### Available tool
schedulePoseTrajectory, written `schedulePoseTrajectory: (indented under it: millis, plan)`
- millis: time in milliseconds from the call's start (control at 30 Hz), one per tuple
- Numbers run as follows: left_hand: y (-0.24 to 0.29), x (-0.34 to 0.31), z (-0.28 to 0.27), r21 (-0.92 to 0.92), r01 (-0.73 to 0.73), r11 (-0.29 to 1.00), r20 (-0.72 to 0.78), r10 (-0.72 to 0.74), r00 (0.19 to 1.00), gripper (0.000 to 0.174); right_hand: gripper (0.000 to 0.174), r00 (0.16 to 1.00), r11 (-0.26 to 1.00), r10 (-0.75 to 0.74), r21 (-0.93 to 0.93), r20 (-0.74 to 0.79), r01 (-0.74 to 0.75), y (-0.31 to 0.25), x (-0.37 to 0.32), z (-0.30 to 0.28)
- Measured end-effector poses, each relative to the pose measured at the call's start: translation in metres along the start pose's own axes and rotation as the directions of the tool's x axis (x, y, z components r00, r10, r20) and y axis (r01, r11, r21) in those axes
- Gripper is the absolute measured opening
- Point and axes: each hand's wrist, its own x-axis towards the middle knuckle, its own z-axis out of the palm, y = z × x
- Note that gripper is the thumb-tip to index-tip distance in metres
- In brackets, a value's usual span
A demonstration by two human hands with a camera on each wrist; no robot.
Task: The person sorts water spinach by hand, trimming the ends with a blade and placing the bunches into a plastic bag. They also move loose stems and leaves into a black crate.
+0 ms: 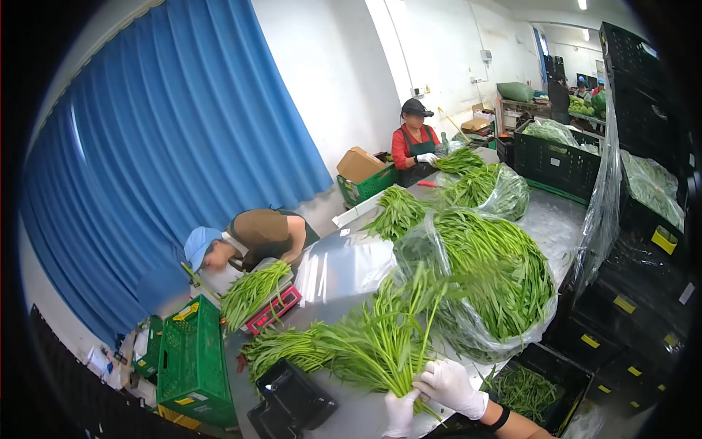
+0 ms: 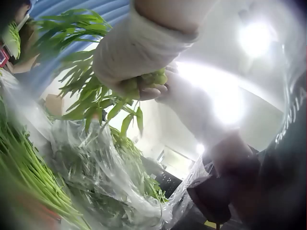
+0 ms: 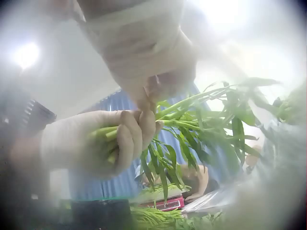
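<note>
Both hands wear white gloves. At the bottom of the head view, the left hand grips a bunch of leafy green stems near the cut ends, leaves fanning away. Beside it, the right hand pinches stems at the bunch's right side. In the right wrist view, the left hand wraps its fingers around the stems, and the right hand meets them from above with bent fingers. The left wrist view shows the left hand around the stem ends, partly hiding them; the right hand is blurred.
More greens lie on the metal table beside black trays. A large plastic bag of greens stands right of the bunch. A red scale holds greens near a bending person. Green crates stand left, black crates right.
</note>
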Motion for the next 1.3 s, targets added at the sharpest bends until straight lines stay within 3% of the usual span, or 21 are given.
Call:
schedulePoseTrajectory:
  millis: [67,100,133,167,233,267,333,367,400,567,633,667,733,767,800,867,1000,1067,1100,1167,1300]
  plan:
    - [0.000,0.004,-0.003,0.036,0.008,0.999,-0.057,-0.006,0.998,0.018,0.018,0.987,0.833,0.098,0.532,0.125,-0.150,0.009,-0.009,-0.015]
    - [0.008,0.004,-0.002,0.035,0.007,0.999,-0.060,-0.005,0.998,0.018,0.022,0.953,0.536,0.160,0.789,0.257,-0.302,0.017,-0.016,-0.032]
    - [0.022,0.003,0.001,-0.009,0.039,0.999,-0.008,-0.039,0.999,0.015,0.030,0.968,0.259,0.116,0.934,0.224,-0.247,0.036,-0.033,-0.039]
    - [0.028,0.002,0.003,-0.052,0.075,0.996,0.047,-0.073,0.996,0.012,0.030,0.967,0.258,0.114,0.933,0.227,-0.250,0.051,-0.040,-0.034]
    - [0.024,0.007,0.001,0.022,0.026,0.999,0.051,-0.027,0.998,0.011,0.045,0.983,-0.388,-0.094,0.915,-0.159,0.111,0.053,-0.022,-0.037]
    - [0.024,0.011,0.004,0.264,-0.052,0.963,0.041,0.042,0.998,0.014,0.037,0.879,0.078,0.381,0.937,0.287,-0.340,0.047,-0.022,-0.049]
    - [0.026,0.017,0.014,0.501,-0.135,0.855,0.089,0.105,0.991,0.017,0.058,0.885,0.272,0.383,0.882,0.266,-0.384,0.027,-0.008,-0.023]
    - [0.028,0.019,0.024,0.770,-0.386,0.508,0.199,0.384,0.902,0.024,0.063,0.900,0.334,0.385,0.878,0.206,-0.344,0.024,-0.008,-0.003]
    - [0.029,0.021,0.033,0.860,-0.509,0.028,0.407,0.564,0.719,0.033,0.061,0.858,0.307,0.442,0.855,0.261,-0.418,0.024,-0.002,0.013]
    - [0.022,0.011,0.052,0.812,-0.576,-0.095,0.549,0.461,0.697,0.047,0.048,0.630,-0.087,0.727,0.947,0.274,-0.310,0.037,0.016,0.019]
    - [0.014,0.001,0.042,0.842,-0.540,0.022,0.493,0.378,0.784,0.054,0.048,0.710,-0.256,0.612,0.937,0.348,-0.239,0.062,0.009,0.016]
    - [-0.008,0.004,0.016,0.884,-0.457,0.094,0.450,0.085,0.889,0.061,0.045,0.684,-0.235,0.628,0.928,0.372,-0.289,0.065,0.010,-0.005]
    - [-0.052,0.002,-0.025,0.585,-0.767,0.263,0.688,0.340,0.641,0.020,0.041,0.782,-0.277,0.525,0.937,0.335,-0.215,0.090,0.002,-0.018]
    - [-0.066,0.000,-0.042,0.582,-0.769,0.265,0.693,0.333,0.640,0.020,0.040,0.823,-0.297,0.473,0.936,0.316,-0.189,0.095,0.001,-0.028]
    - [-0.067,-0.003,-0.051,0.665,-0.567,0.485,0.609,0.086,0.788,0.021,0.042,0.834,-0.277,0.455,0.940,0.313,-0.201,0.095,0.000,-0.036]
    - [-0.070,0.005,-0.056,0.706,-0.210,0.676,0.494,-0.259,0.830,0.024,0.042,0.853,-0.285,0.418,0.937,0.311,-0.202,0.100,-0.003,-0.042]
    - [-0.039,0.019,0.017,0.670,-0.449,0.592,0.632,-0.137,0.763,0.028,0.042,0.897,-0.284,0.283,0.923,0.338,-0.259,0.098,-0.006,-0.054]
    - [-0.067,0.054,0.026,0.357,-0.099,0.929,0.523,-0.111,0.845,0.032,0.041,0.899,-0.248,0.230,0.916,0.373,-0.317,0.093,-0.007,-0.064]
    - [-0.006,0.045,0.063,0.118,0.381,0.917,0.514,-0.385,0.766,0.072,0.042,0.903,-0.183,0.208,0.922,0.376,-0.342,0.093,-0.008,-0.068]
    - [0.006,0.045,0.071,-0.161,0.384,0.909,0.686,-0.176,0.706,0.080,0.043,0.914,-0.129,0.130,0.920,0.385,-0.369,0.090,-0.010,-0.072]
    - [0.002,0.037,0.087,-0.170,0.338,0.926,0.787,-0.078,0.611,0.078,0.041,0.894,-0.001,0.191,0.911,0.405,-0.412,0.078,-0.009,-0.072]
